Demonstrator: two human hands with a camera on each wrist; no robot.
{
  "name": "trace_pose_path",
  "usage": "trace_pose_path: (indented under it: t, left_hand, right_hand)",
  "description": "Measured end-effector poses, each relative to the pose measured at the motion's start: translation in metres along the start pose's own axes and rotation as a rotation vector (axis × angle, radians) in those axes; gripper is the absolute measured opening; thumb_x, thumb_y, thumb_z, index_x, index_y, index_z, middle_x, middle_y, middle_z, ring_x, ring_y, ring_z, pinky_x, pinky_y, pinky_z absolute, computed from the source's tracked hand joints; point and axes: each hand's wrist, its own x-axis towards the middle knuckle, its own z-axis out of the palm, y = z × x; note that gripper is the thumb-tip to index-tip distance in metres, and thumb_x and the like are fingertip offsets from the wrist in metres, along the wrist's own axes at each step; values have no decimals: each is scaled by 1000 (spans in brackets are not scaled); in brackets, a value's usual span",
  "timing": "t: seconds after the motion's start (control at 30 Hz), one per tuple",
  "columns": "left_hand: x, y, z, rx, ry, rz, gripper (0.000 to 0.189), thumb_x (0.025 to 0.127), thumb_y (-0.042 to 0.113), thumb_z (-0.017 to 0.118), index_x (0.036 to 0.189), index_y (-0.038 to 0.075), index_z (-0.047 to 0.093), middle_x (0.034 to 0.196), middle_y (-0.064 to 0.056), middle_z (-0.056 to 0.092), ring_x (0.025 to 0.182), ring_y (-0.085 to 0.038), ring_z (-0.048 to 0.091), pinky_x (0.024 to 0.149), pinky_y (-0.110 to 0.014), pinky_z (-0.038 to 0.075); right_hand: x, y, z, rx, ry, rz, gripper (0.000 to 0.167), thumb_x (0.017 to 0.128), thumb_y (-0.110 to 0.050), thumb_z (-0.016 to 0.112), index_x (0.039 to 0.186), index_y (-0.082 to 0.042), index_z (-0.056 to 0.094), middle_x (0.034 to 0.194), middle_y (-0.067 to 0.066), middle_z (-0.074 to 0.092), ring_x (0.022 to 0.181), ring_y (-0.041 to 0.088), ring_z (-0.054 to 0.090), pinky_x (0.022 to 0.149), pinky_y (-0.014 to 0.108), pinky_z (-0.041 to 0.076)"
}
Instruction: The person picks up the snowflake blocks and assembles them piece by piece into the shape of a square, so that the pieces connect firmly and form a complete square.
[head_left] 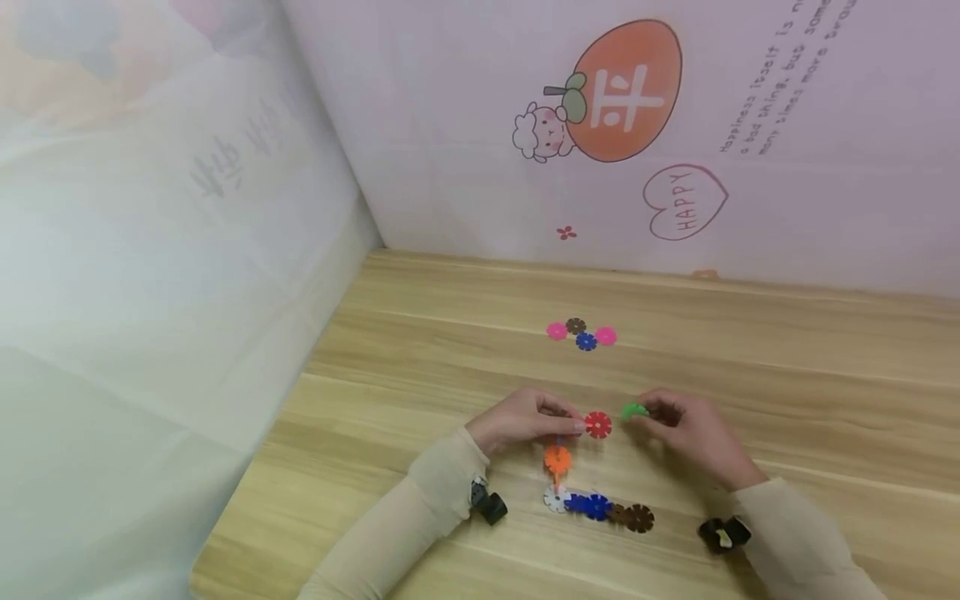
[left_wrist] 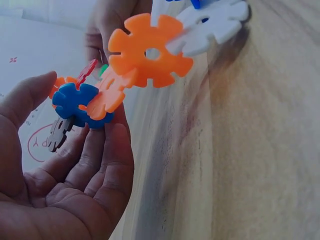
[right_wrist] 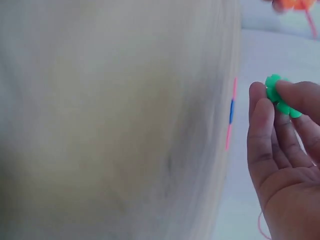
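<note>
My left hand (head_left: pixel 528 417) holds one end of a chain of interlocking notched plastic discs. A red disc (head_left: pixel 598 425) sticks out past its fingertips. In the left wrist view, blue discs (left_wrist: pixel 75 102), a grey-brown disc (left_wrist: pixel 60 134) and a light orange disc (left_wrist: pixel 111 92) sit at the fingers. From there the chain runs through a bright orange disc (head_left: pixel 557 459) to a white disc (head_left: pixel 557 498), blue discs (head_left: pixel 597 506) and brown discs (head_left: pixel 640 518). My right hand (head_left: pixel 693 429) pinches green notched plastic (right_wrist: pixel 282 97), apparently two joined discs, a short gap right of the red disc.
Farther back on the wooden table (head_left: pixel 450 325) lie a pink disc (head_left: pixel 557 331), a brown disc (head_left: pixel 576 326), a blue disc (head_left: pixel 587 342) and another pink disc (head_left: pixel 606 336). Printed cloth (head_left: pixel 465 167) hangs behind the table, and pale cloth (head_left: pixel 172 333) hangs at its left.
</note>
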Motion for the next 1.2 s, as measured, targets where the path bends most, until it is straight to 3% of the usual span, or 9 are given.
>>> trace_pose_path:
  t: [0.23,0.83,1.2]
  left_hand:
    - [-1,-1,1,-36,13,7,22,90,24,73,105,8,75,97,-5,76,83,-13,69,76,-25,59]
    - [0,1,-1,-36,0,8,22,89,25,74,104,8,76,93,-1,77,79,-11,69,75,-25,59]
    - [1,1,1,-45,-11,9,21,89,24,75,103,8,75,93,-2,77,79,-11,69,76,-25,59]
  right_hand:
    - [-17,-13,11,62,77,-97,15,81,-9,80,92,-16,73,85,-4,73,70,-2,59,60,19,55]
    - [-23,-21,16,97,146,-178,18,79,-1,79,90,-15,74,90,1,75,76,-3,65,65,18,58]
    - [-22,-16,16,12,191,-334,28,73,7,81,88,-15,74,92,-2,76,82,-2,67,70,17,59]
